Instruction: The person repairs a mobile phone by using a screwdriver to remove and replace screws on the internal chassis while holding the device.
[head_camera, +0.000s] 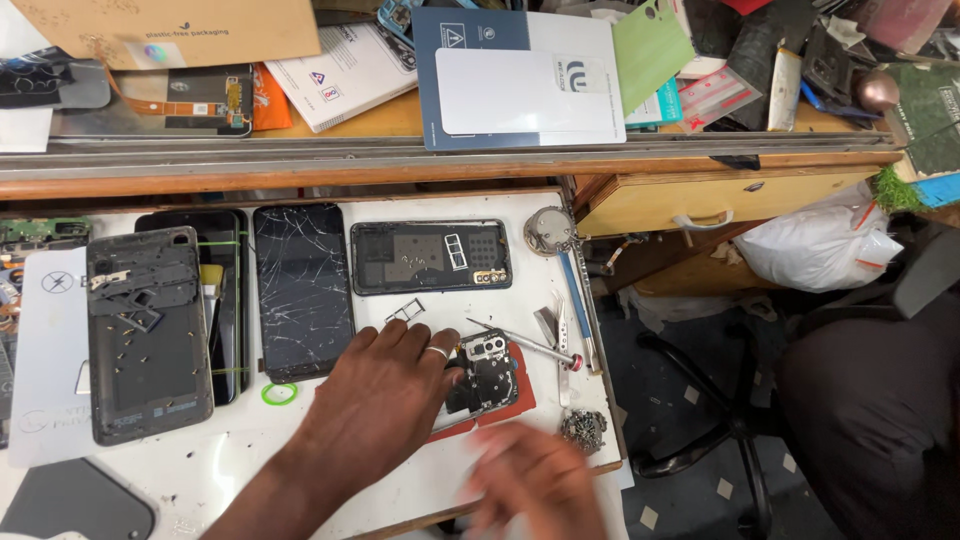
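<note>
Black phone frame (482, 375): it lies on the red mat (520, 398); thin and fragile, so you grip its edges.
Left hand (385, 395): open, flat on it.
Right hand (535, 480): blurred; cannot tell.

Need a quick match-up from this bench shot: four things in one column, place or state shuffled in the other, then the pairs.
1. left hand
2. cracked phone screen
3. green ring
4. right hand

a. blurred, at the table's near edge
b. lying flat, glass shattered
c. resting on the opened phone body
d. on the white table, just below the cracked screen

Pairs: 1-c, 2-b, 3-d, 4-a
</note>
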